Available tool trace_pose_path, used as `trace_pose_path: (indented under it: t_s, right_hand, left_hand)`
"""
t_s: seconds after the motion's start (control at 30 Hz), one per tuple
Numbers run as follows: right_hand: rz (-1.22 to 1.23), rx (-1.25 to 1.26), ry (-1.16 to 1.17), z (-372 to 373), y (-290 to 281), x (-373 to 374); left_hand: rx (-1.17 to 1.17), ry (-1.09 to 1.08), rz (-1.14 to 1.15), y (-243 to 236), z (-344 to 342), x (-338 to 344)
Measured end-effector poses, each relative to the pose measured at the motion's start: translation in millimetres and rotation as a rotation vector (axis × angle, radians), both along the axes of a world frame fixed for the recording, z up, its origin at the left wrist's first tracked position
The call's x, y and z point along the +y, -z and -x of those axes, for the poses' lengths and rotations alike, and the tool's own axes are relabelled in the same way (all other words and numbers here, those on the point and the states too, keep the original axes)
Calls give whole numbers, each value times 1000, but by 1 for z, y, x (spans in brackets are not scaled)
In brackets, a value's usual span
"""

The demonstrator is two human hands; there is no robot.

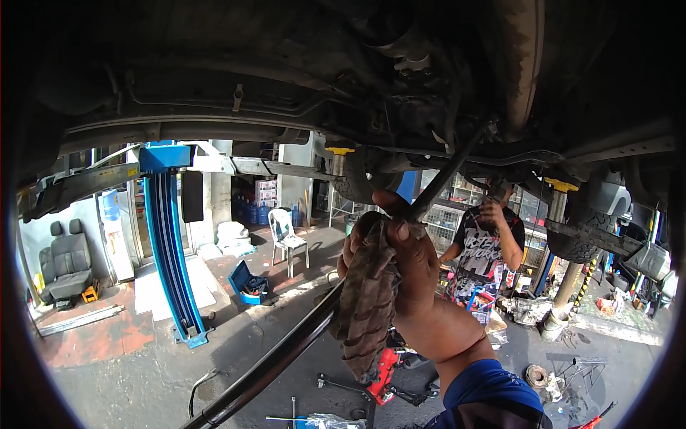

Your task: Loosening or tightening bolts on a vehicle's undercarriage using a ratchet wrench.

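My right hand (411,264), on a forearm in a blue sleeve, is closed around a long dark metal rod (268,368). A grimy, patterned rag (368,307) is bunched in the same grip and hangs down beside the rod. The rod slants from the lower left edge up to the right, and its far end meets the dark underside of the raised vehicle (286,79) beside a thick pipe (524,64). Shadow hides what that end touches. My left hand is out of the picture.
Beyond the rod stands a co-worker (486,247) in a black printed shirt. A blue lift post (168,243) rises at left, near a white chair (287,243) and an opened blue toolbox (249,282). A red jack (384,375) and loose tools lie on the floor below.
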State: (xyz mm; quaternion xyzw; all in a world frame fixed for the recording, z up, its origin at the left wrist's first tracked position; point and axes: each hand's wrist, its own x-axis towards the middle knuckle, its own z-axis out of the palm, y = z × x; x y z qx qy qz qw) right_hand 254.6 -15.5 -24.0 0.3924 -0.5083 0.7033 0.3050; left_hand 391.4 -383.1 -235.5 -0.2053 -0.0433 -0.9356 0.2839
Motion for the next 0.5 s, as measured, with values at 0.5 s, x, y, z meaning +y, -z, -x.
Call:
trace_pose_path:
  t_s: [0.5]
  right_hand:
    - [54, -24, 2, 7, -8, -1]
  left_hand:
    - [203, 301, 66, -5, 17, -16]
